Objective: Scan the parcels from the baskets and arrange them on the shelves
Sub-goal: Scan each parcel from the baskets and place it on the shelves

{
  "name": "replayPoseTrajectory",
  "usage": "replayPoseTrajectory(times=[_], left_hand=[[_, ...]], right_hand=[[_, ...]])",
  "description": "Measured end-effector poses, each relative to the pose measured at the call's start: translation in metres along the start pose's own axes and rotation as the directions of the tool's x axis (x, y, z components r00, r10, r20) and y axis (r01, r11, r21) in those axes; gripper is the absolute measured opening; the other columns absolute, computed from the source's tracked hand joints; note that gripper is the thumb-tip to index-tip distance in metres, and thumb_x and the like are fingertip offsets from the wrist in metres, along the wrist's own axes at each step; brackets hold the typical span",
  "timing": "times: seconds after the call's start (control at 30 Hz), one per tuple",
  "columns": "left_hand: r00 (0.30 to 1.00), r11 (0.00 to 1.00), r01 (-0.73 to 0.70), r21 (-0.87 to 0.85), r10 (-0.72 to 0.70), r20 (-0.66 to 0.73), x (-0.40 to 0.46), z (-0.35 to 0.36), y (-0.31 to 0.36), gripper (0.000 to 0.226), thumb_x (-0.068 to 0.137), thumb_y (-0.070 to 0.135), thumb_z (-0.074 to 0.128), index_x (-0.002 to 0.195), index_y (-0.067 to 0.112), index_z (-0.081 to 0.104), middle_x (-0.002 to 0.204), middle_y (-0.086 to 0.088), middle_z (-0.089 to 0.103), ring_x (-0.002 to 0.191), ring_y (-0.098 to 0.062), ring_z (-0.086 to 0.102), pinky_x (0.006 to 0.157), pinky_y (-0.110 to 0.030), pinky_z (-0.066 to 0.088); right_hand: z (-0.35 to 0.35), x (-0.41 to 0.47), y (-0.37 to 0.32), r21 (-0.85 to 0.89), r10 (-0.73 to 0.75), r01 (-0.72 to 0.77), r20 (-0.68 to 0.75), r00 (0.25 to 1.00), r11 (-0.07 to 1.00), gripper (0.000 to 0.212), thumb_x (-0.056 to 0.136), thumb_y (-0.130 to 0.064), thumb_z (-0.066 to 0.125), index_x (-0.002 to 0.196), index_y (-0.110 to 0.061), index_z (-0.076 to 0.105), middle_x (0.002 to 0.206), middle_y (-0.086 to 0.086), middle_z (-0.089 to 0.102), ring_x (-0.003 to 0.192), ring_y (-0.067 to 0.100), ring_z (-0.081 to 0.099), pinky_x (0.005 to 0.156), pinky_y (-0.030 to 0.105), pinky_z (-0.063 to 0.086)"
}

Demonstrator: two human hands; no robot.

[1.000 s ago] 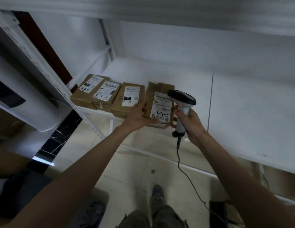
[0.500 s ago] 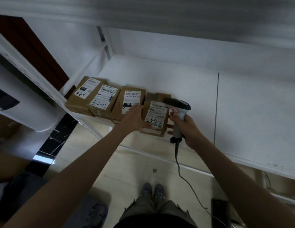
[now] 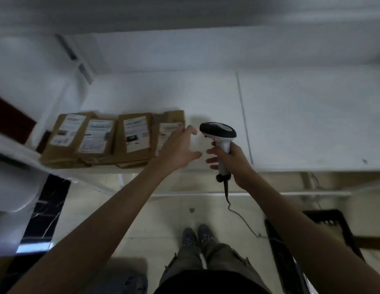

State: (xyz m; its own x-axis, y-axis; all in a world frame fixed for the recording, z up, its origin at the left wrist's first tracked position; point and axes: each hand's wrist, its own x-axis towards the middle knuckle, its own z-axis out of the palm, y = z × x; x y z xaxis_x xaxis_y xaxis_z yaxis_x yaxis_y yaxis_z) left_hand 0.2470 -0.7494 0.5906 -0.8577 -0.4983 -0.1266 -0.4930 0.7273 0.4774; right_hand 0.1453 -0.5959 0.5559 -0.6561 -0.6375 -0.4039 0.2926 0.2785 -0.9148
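Note:
Several brown cardboard parcels with white labels lie in a row at the left front of the white shelf (image 3: 290, 115). The rightmost parcel (image 3: 167, 126) lies flat beside the parcel with a black mark (image 3: 135, 136). My left hand (image 3: 178, 147) hovers over its right edge, fingers spread and relaxed, holding nothing. Just to the right, my right hand (image 3: 233, 164) grips the handle of the corded barcode scanner (image 3: 218, 132), whose black and white head points left over the shelf.
A black basket (image 3: 324, 225) stands on the tiled floor at the lower right. The scanner cable (image 3: 240, 217) trails down to the floor. A white upright (image 3: 78, 66) bounds the shelf's left side. My shoes (image 3: 197, 236) are below.
My left hand set the last parcel flat on the shelf beside the others and let go of it. The view has shifted right and down, and is blurred by motion.

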Motion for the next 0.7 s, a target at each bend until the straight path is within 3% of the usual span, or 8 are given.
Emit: replayPoseTrajectory(times=[0.1,0.2,0.3,0.37,0.47,0.53,0.7], left_hand=[[0.966,0.982,-0.187,-0.041,0.191,0.174,0.019,0.043,0.060,0.047,0.087,0.028,0.075,0.127,0.019,0.054,0.107,0.003,0.046,0.103,-0.021,0.054,0.076,-0.031,0.040],[0.879,0.946,-0.317,-0.063,0.317,0.356,0.019,0.105,0.120,0.043,0.092,0.026,0.070,0.130,0.017,0.053,0.112,-0.001,0.050,0.104,-0.021,0.053,0.086,-0.035,0.046],[0.745,0.890,-0.450,-0.071,0.418,0.519,-0.008,0.173,0.182,0.040,0.091,0.025,0.069,0.128,0.017,0.055,0.115,-0.002,0.054,0.103,-0.020,0.054,0.085,-0.033,0.045],[0.614,0.828,-0.553,-0.094,0.481,0.625,-0.037,0.217,0.224,0.041,0.089,0.024,0.071,0.126,0.016,0.058,0.115,-0.005,0.057,0.107,-0.023,0.057,0.087,-0.031,0.045],[0.413,0.721,-0.674,-0.157,0.545,0.729,-0.092,0.280,0.283,0.042,0.088,0.022,0.073,0.126,0.014,0.059,0.115,-0.005,0.057,0.111,-0.022,0.057,0.081,-0.026,0.039],[0.307,0.659,-0.727,-0.193,0.564,0.767,-0.135,0.322,0.319,0.042,0.088,0.024,0.073,0.126,0.017,0.057,0.113,-0.001,0.054,0.110,-0.020,0.056,0.081,-0.025,0.039],[0.102,0.560,-0.791,-0.247,0.519,0.848,-0.245,0.418,0.385,0.044,0.088,0.029,0.072,0.128,0.018,0.054,0.115,-0.004,0.057,0.103,-0.019,0.054,0.084,-0.031,0.044]], right_hand=[[-0.053,-0.040,0.021,0.057,-0.008,0.020,-0.205,0.979,0.998,0.017,0.097,-0.012,0.063,0.114,-0.014,0.060,0.102,0.008,0.076,0.071,0.028,0.075,0.071,0.040,0.063],[-0.109,-0.098,0.055,0.173,0.056,0.025,-0.447,0.893,0.985,0.015,0.099,-0.011,0.061,0.113,-0.013,0.059,0.107,0.013,0.073,0.063,0.024,0.070,0.073,0.041,0.063],[-0.156,-0.174,0.099,0.261,0.152,0.040,-0.673,0.724,0.965,0.019,0.099,-0.011,0.060,0.118,-0.010,0.058,0.101,0.011,0.068,0.060,0.012,0.070,0.062,0.026,0.059],[-0.181,-0.228,0.133,0.314,0.224,0.060,-0.785,0.577,0.947,0.021,0.100,-0.014,0.058,0.121,-0.011,0.058,0.100,0.009,0.068,0.066,0.004,0.071,0.056,0.017,0.054],[-0.207,-0.304,0.187,0.425,0.359,0.105,-0.853,0.378,0.899,0.013,0.099,-0.014,0.058,0.112,-0.014,0.059,0.105,0.016,0.069,0.080,0.022,0.072,0.065,0.033,0.061],[-0.219,-0.351,0.224,0.481,0.431,0.168,-0.863,0.265,0.860,0.012,0.097,-0.012,0.058,0.109,-0.012,0.058,0.100,0.016,0.068,0.073,0.025,0.070,0.064,0.034,0.059],[-0.235,-0.460,0.308,0.562,0.552,0.247,-0.826,0.114,0.790,0.022,0.096,-0.012,0.058,0.117,-0.007,0.057,0.091,0.009,0.070,0.062,0.016,0.067,0.059,0.029,0.056]])
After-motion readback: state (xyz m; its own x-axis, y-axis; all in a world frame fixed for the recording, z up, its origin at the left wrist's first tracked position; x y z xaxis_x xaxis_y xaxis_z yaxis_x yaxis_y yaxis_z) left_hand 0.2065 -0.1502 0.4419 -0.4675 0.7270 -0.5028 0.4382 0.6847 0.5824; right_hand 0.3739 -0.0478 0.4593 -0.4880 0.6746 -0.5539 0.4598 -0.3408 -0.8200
